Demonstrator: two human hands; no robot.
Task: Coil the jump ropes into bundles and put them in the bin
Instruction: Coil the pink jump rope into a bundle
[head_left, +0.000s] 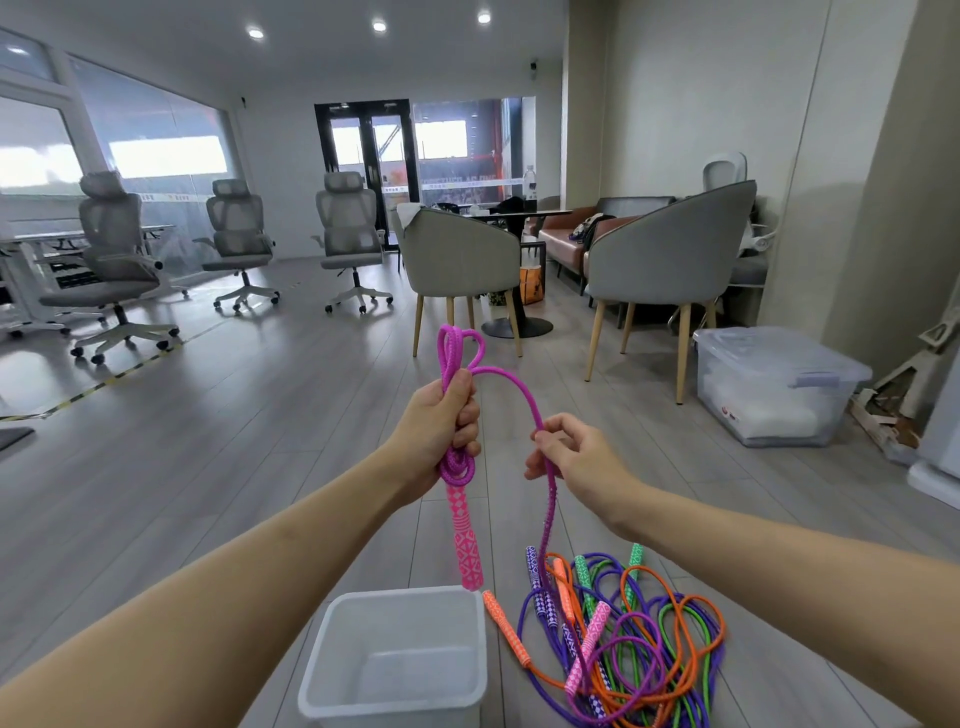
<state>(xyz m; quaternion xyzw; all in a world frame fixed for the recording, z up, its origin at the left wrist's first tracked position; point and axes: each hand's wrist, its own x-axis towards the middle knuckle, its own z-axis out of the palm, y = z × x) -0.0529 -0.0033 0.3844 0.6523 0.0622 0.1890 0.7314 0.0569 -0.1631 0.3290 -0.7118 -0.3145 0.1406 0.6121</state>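
Note:
My left hand (445, 423) grips a few folds of the magenta jump rope (511, 382); loops stick out above the fist and its pink patterned handle (466, 545) hangs below. The rope arcs right to my right hand (574, 449), which pinches it between thumb and fingers. From there it drops to a tangled pile of jump ropes (634, 644) in purple, orange and green on the floor, where a second pink handle (587, 647) lies. A translucent white bin (332, 649) stands on the floor left of the pile, with nothing in it.
Two grey armchairs (460, 260) and a round table stand ahead. A lidded clear storage box (774, 384) sits on the floor at the right by the wall. Office chairs (117, 260) line the left. Grey plank floor lies between.

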